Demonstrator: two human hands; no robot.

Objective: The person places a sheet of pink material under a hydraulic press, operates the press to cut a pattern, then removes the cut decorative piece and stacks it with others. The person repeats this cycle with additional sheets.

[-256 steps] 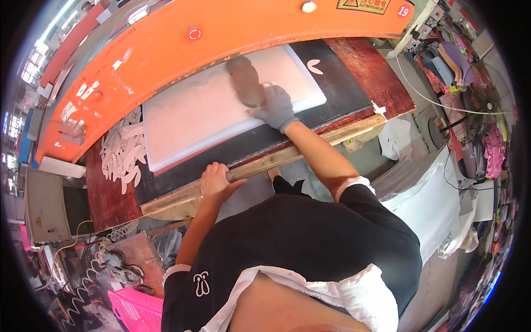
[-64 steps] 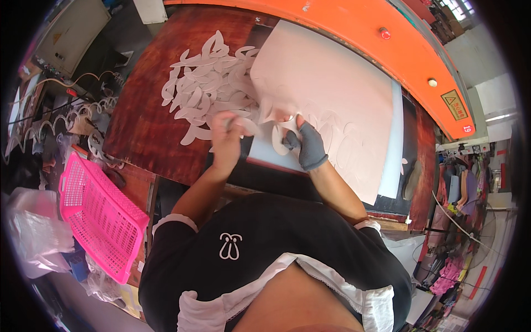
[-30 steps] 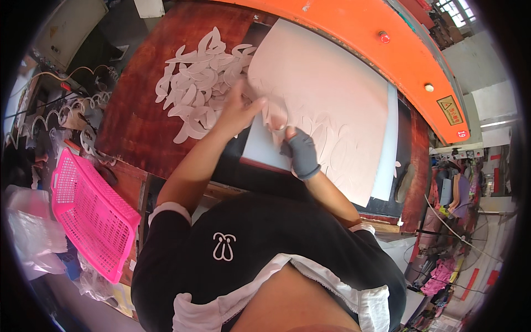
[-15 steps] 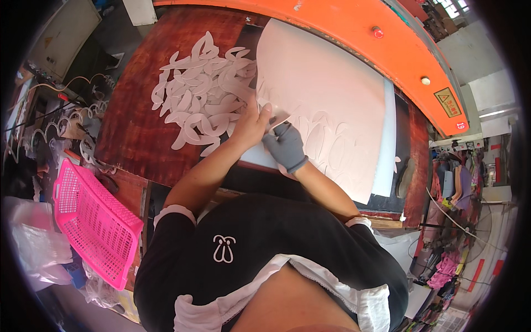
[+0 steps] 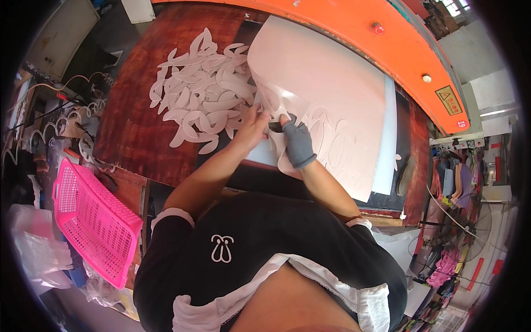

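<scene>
A large pale pink sheet (image 5: 326, 66) lies on a light-blue board (image 5: 389, 130), with curved cut outlines near its front. Its left front edge is lifted and bent, with cut-out gaps along it. My bare left hand (image 5: 250, 131) pinches this edge, its fingertips partly hidden by the material. In a grey glove with bare fingertips, my right hand (image 5: 299, 145) grips the same lifted part just to the right, the thumb on top. A heap of loose crescent-shaped cut pieces (image 5: 204, 91) lies left of the sheet, close to my left hand.
An orange machine beam (image 5: 343, 27) with a red button spans the far side of the dark red table (image 5: 130, 110). At lower left stands a pink plastic basket (image 5: 97, 221). A dark, oblong object (image 5: 406, 176) lies at the table's right. Assorted materials hang farther right.
My right hand has moved slightly right, and my left hand slightly left and nearer me. The sheet's left front edge now bends up between them.
</scene>
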